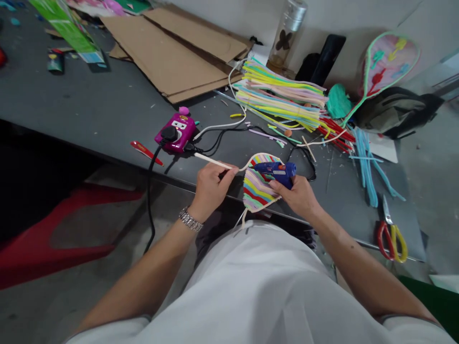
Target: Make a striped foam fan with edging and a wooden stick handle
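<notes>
My left hand (214, 187) pinches a cream pipe cleaner (211, 161) between thumb and fingertips. This strand runs on to the rim of a leaf-shaped piece with colourful zigzag stripes (258, 192), which lies at the table's front edge. In my right hand (300, 195) is a blue glue gun (278, 171), its nozzle pointing left over the upper part of the striped piece. My right thumb rests at the striped piece's right side. A cream edging borders the piece, and a loose strand hangs from its lower tip.
Beyond my hands lie a purple power adapter (175, 134) with black cables, bundled pipe cleaners (283, 98) and cardboard sheets (179, 52). A red cutter (146, 153) is at left, scissors (390, 234) at right. Behind stand a bottle (288, 33) and a fan-shaped piece (390, 64).
</notes>
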Demonstrator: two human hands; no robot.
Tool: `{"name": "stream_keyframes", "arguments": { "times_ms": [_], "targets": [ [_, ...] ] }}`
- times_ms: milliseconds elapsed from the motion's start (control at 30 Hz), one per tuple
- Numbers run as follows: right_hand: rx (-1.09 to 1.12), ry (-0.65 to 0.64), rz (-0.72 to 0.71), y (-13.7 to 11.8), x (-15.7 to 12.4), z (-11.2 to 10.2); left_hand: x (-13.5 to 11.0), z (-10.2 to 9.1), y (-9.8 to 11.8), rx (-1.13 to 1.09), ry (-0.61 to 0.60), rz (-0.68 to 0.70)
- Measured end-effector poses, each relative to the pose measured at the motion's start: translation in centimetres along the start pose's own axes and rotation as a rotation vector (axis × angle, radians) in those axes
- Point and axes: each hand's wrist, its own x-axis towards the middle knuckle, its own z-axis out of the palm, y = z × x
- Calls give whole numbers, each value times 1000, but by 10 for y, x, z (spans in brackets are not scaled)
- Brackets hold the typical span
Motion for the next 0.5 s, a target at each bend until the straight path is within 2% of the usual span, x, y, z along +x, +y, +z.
{"name": "stream_keyframes", "arguments": {
  "times_ms": [267, 500],
  "targets": [
    [-75, 14, -52, 6, 4, 4, 1, 3, 0, -5, 35, -16],
    [-119, 16, -3, 3, 5, 4, -1, 4, 0, -5, 52, -13]
  ]
}}
